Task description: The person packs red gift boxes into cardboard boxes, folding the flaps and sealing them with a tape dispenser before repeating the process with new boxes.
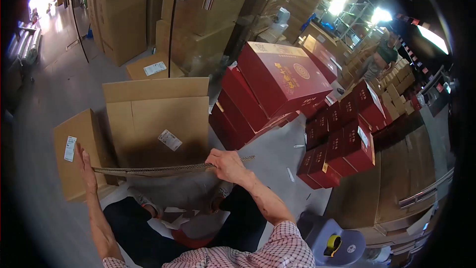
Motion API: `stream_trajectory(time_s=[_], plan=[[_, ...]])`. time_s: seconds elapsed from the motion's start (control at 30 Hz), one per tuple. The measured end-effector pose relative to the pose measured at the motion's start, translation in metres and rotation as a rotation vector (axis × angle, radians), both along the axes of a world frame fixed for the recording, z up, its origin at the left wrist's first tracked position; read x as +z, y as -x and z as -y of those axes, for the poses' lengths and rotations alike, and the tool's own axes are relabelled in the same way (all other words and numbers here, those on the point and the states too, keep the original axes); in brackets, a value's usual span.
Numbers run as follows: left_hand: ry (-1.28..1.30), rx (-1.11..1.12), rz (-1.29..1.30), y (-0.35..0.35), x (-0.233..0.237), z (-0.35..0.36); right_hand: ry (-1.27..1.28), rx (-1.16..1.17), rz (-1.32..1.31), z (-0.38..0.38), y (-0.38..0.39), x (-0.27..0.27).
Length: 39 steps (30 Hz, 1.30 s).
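Starting at the far left, I have the left flap of an open brown carton splayed outward, with a white label stuck on it. Left hand is right there, fingers straight and close together, laid flat against the cardboard where that flap meets the near flap. Nothing is curled round anything; the hand just presses.

Moving across, the near flap shows edge-on, a thin corrugated strip running from the left hand to the right hand. Behind it the carton's inside is in shadow, with a 2nd white label on the far wall and the back flap standing up. The carton sits on the grey floor right in front of the person's knees, between the 2 arms.

Right hand now: fingers folded over the top of the near flap and clamped on its edge near the right end, thumb hidden from me.

Past it, a stack of large red gift boxes leans just beside the carton. Further right, a cluster of smaller red boxes stands on the floor. Low right, a purple stool carries a yellow tape dispenser. Flat cardboard sheets lie along the right side. Another person stands well back at top right among stacked cartons.
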State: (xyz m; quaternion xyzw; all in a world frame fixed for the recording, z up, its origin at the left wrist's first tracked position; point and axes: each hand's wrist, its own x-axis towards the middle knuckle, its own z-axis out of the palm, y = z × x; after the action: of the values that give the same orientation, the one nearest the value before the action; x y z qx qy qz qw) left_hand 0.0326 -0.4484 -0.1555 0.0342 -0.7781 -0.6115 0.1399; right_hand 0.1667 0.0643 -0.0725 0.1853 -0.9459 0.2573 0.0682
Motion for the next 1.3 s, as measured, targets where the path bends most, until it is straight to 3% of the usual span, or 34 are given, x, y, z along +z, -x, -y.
stream_trajectory(time_s=[0.07,0.13,0.2,0.27,0.3,0.33,0.4,0.5,0.7,0.83,1.0,1.1,1.17,1.2,1.3], plan=[[0.102,-0.069,-0.022,-0.009,0.006,-0.020,0.037,-0.045,0.056,-0.017,-0.016,-0.009],[0.095,-0.320,0.259,-0.013,-0.016,-0.043,0.075,-0.130,0.104,-0.034,-0.024,-0.053],[0.004,-0.270,0.153,-0.007,-0.076,-0.056,-0.191,-0.130,0.051,-0.045,-0.023,-0.078],[-0.354,-0.142,0.334,-0.022,-0.048,-0.079,-0.193,-0.212,0.165,-0.050,-0.014,-0.060],[-0.277,-0.142,0.221,-0.004,-0.087,-0.070,-0.187,-0.259,0.248,-0.051,-0.015,-0.040],[-0.242,-0.129,0.263,-0.009,-0.077,-0.066,-0.161,-0.360,0.452,-0.064,-0.013,-0.030],[-0.212,-0.110,0.301,-0.009,-0.076,-0.068,-0.258,-0.496,0.602,-0.087,-0.014,-0.012],[-0.315,-0.099,0.315,-0.020,-0.062,-0.076,0.028,-0.429,0.811,-0.126,-0.030,-0.035],[-0.197,-0.001,0.247,-0.029,-0.069,-0.090,0.103,-0.446,1.025,-0.124,-0.032,-0.046],[-0.193,0.019,0.242,-0.049,-0.037,-0.112,0.114,-0.394,1.007,-0.130,-0.019,-0.045],[-0.111,-0.022,0.256,-0.042,-0.051,-0.104,0.111,-0.353,1.085,-0.138,-0.004,-0.050],[-0.091,-0.077,0.295,-0.032,-0.061,-0.093,0.031,-0.359,0.890,-0.133,0.001,-0.049],[-0.110,-0.115,0.319,-0.028,-0.066,-0.089,-0.194,-0.414,0.685,-0.125,-0.002,-0.054],[-0.173,-0.139,0.365,-0.031,-0.055,-0.090,-0.306,-0.439,0.577,-0.121,-0.004,-0.056],[-0.306,-0.210,0.510,-0.042,-0.019,-0.090,-0.328,-0.481,0.412,-0.103,-0.016,-0.055]])
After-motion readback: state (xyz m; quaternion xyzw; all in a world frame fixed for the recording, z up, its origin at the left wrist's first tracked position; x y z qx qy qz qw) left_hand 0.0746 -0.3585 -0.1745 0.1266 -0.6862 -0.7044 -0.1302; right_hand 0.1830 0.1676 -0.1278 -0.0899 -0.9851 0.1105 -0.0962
